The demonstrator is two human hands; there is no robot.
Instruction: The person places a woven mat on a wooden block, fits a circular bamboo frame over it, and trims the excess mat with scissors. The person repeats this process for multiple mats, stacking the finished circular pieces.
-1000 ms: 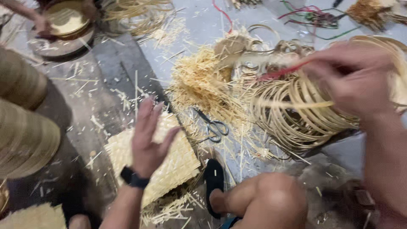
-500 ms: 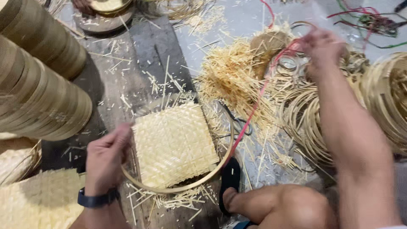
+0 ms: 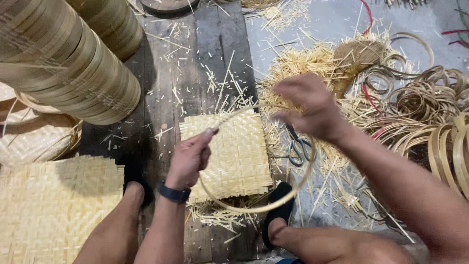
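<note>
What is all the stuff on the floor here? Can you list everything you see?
Bamboo hoop: one, pale yellow, bent into a ring over the small mat, held by both hands.
Small woven mat: one, pale yellow, square, on the dark boards in the middle.
Big woven mat: one, pale yellow, bottom left.
Stacked round rims: two tall stacks, tan, lying top left.
Scissors: one pair, dark, right of the small mat.
Shavings: a pile, straw-coloured, top middle, with bits scattered about.
Loose rings: many, tan, heaped on the right.
Red cord: thin, among the rings.
Sandal: one, black, under the foot at the bottom.
Left hand: wears a dark wristband, pinches one end of the hoop.
Right hand: grips the other end.
</note>
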